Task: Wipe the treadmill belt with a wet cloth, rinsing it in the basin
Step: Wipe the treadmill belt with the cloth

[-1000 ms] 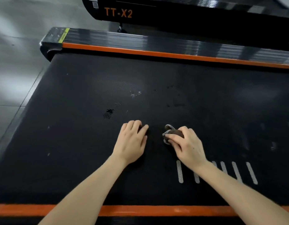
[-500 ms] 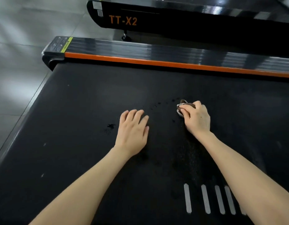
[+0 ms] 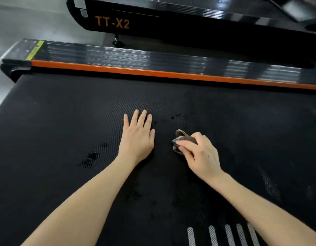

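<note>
1. Treadmill belt (image 3: 65, 121): black, fine-textured, and it fills most of my view.
2. Cloth (image 3: 184, 138): small, dark brown with a pale hem, bunched up. I see it lying on the belt near the middle, under the front of the right hand (image 3: 201, 155).
3. Right hand: grips the cloth. Its fingers (image 3: 183, 143) curl over the top and near side of the bundle. A loop of pale hem sticks out past the fingertips on the far side. I cannot see the thumb's hold.
4. Left hand (image 3: 137, 139): palm down on the belt, fingers straight and slightly spread, holding nothing. It lies just left of the cloth, and I see a strip of bare belt between thumb and cloth.
5. Wet patches (image 3: 93, 157): dark blotches on the belt left of the left wrist, with smaller specks beyond the cloth.
6. White stripes (image 3: 228, 235): a short row printed on the belt at the bottom edge, beside the right forearm.
7. Orange strip (image 3: 153, 72): runs along the belt's far edge, with a glossy black side rail (image 3: 118, 54) behind it.
8. Second treadmill (image 3: 171, 23): black, beyond the rail, lettered "TT-X2" in orange.
9. Floor (image 3: 20, 18): grey, upper left.
</note>
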